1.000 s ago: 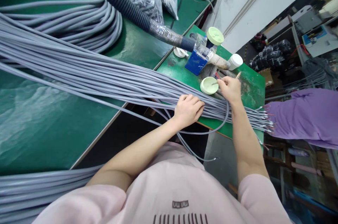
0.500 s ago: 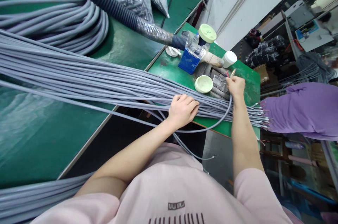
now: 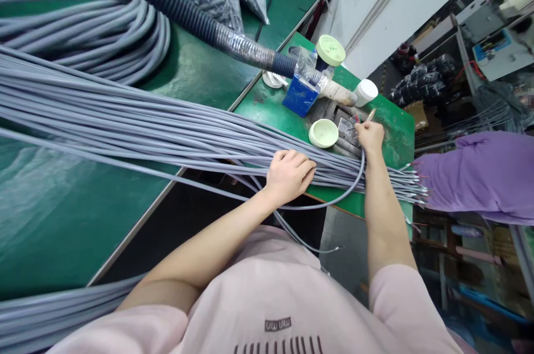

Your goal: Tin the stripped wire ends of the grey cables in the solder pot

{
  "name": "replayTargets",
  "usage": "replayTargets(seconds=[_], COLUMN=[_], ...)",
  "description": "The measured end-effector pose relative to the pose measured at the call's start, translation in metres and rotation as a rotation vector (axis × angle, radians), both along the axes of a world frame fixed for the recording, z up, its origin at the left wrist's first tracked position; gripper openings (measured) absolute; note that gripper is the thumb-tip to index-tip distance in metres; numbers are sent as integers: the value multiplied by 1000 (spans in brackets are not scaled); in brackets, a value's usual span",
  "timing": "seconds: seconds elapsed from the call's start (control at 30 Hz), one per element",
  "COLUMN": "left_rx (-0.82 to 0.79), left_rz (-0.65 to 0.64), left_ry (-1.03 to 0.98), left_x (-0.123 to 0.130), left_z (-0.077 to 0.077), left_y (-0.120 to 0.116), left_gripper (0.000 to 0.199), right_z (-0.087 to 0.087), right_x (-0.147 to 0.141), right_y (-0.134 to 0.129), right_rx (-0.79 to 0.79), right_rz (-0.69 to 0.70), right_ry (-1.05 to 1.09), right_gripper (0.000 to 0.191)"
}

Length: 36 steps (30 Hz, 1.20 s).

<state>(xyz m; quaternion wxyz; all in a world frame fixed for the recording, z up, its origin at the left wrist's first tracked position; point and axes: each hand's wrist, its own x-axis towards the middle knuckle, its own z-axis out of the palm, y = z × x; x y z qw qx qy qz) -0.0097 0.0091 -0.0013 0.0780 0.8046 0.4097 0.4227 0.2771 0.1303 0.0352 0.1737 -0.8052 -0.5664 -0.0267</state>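
Note:
My right hand [image 3: 370, 137] is closed on a grey cable [image 3: 348, 193] near its end. Thin coloured wires [image 3: 356, 118] stick out of that end, beside a small metal-edged fixture [image 3: 347, 127] on the green bench. A tan, stick-like piece [image 3: 371, 114] shows just past my fingers; what it is I cannot make out. My left hand [image 3: 291, 176] lies over a long bundle of grey cables [image 3: 175, 120], its fingers curled on them. The held cable loops down in front of the bundle, whose stripped ends [image 3: 413, 184] reach past my right forearm.
Near the fixture stand a pale green tub [image 3: 324, 133], a blue box [image 3: 299, 96], a white jar [image 3: 366, 91] and a green-lidded container [image 3: 331, 50]. A black hose [image 3: 167, 4] crosses overhead. Coiled cable [image 3: 142, 43] lies left. A person in purple [image 3: 484, 176] is at right.
My right hand has shifted slightly left, taking the cable's wire ends closer to the fixture. The left hand stays on the bundle. The view has turned a little.

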Motion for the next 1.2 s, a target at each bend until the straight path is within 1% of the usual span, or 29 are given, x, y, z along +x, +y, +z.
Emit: replayTargets(seconds=[0.3,0.47,0.53,0.6,0.67,0.77,0.87,0.97,1.03,1.07,1.13,1.2], left_rx=[-6,-14,-12,-8,-12,-25,-35,-74,-141,-193,-356,-597], left_rz=[-6,-12,-12,-10,-11,-15,-17,-32,-63,-81,-121,-186], left_ry=[-3,2,5,5,5,3,-4,-43,-141,-229,-503,-856], left_x=[0,0,0,0,0,0,0,0,-1,-1,2,7], left_z=[0,0,-1,-1,-1,-1,-2,0,5,9,18,28], left_y=[0,0,0,0,0,0,0,0,0,0,-2,-4], left_gripper=[14,15,15,15,15,16,16,16,15,15,14,16], right_z=[1,2,5,10,17,31,43,51,55,56,58,59], right_x=[-5,-5,-4,-5,-9,-24,-49,-77,-95,-105,-122,-136], right_y=[0,0,-2,-6,-13,-28,-45,-65,-80,-88,-104,-118], right_rx=[-25,-2,11,55,122,199,232,252,259,263,272,292], right_rz=[-12,-6,3,41,102,198,277,345,377,387,401,414], right_ry=[9,30,37,74,167,382,591,731,770,775,768,757], right_gripper=[23,21,22,23,26,28,27,27,30,31,31,29])
